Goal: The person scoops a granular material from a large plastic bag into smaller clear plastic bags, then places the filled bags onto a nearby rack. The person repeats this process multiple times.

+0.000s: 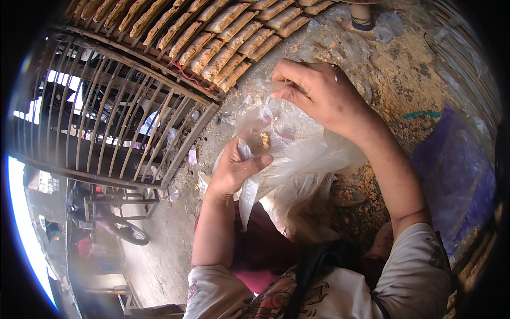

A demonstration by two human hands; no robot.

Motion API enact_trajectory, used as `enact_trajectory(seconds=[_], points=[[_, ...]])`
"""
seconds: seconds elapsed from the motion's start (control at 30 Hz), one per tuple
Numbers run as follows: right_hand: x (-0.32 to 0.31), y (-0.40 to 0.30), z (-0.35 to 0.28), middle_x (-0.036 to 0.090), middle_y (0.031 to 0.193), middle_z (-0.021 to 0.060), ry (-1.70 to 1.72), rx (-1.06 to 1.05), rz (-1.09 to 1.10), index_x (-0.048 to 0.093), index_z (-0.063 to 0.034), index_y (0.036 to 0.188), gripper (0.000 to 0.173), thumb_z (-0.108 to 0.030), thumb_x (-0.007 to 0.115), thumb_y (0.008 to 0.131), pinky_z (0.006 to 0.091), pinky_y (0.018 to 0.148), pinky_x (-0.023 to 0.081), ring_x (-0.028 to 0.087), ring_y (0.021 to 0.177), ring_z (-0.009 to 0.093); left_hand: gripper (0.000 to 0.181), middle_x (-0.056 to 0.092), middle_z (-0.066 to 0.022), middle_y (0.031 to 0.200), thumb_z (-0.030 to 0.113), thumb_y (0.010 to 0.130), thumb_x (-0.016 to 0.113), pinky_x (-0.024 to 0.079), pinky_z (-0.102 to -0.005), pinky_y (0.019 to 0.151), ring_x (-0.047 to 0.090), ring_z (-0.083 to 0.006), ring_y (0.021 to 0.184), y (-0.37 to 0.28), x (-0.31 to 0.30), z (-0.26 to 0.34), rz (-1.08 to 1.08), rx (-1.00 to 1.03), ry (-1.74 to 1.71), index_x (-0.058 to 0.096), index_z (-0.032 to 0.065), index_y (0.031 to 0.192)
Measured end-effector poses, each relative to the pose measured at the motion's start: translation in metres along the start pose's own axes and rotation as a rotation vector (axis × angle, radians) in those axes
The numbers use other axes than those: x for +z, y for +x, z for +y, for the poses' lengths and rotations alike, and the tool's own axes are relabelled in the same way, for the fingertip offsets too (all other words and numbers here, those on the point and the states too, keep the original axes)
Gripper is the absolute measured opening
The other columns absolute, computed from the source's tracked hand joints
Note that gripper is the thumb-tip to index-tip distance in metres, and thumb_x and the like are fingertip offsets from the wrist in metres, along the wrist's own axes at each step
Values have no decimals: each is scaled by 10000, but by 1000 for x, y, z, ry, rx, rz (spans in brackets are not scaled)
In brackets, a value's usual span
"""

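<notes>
A crumpled clear plastic sheet or bag (295,139) is stretched between my hands, above my lap. My left hand (239,165) grips its lower left edge, with the thumb lying over the film. Higher up and to the right, my right hand (318,93) pinches the upper edge between thumb and fingers. A small yellowish crumb (265,140) clings to the film between the two hands. More loose film (308,203) hangs below, over the floor by my legs. The tips of several left fingers are hidden behind the plastic.
Slatted racks at the upper left bear rows of pale slabs (227,18) with crumbly orange edges. A bamboo-slat frame (107,115) stands at left. Yellowish crumbs (410,71) cover the floor at right, near a purple plastic sheet (454,175). A wheel (129,232) shows at lower left.
</notes>
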State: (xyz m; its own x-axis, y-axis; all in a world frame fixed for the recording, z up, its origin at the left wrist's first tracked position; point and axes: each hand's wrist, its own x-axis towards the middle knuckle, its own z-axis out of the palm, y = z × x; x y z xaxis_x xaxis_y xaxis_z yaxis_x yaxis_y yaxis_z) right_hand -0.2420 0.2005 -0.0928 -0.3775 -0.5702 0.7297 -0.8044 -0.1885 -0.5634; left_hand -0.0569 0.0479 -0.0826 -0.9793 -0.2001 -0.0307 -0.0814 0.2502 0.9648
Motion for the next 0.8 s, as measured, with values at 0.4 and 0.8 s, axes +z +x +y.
enact_trajectory(seconds=[0.4, 0.8], points=[[73, -47, -7, 398, 1517, 110, -176, -303, 316, 471, -294, 1425, 533, -568, 295, 1004, 427, 1149, 266, 404, 1377, 268, 946, 219, -204, 1583, 233, 665, 551, 191, -497, 1187, 240, -343, 1459, -2, 23, -20, 185, -144, -1012, 221, 79, 1537], [73, -52, 53, 430, 1456, 225, 84, -28, 78, 364, -113, 1493, 780, -607, 539, 915, 512, 1131, 240, 387, 1355, 341, 1013, 312, -235, 1529, 263, 574, 635, 172, -602, 1158, 322, -392, 1395, 9, 15, -7, -75, -187, -928, 296, 53, 1505]])
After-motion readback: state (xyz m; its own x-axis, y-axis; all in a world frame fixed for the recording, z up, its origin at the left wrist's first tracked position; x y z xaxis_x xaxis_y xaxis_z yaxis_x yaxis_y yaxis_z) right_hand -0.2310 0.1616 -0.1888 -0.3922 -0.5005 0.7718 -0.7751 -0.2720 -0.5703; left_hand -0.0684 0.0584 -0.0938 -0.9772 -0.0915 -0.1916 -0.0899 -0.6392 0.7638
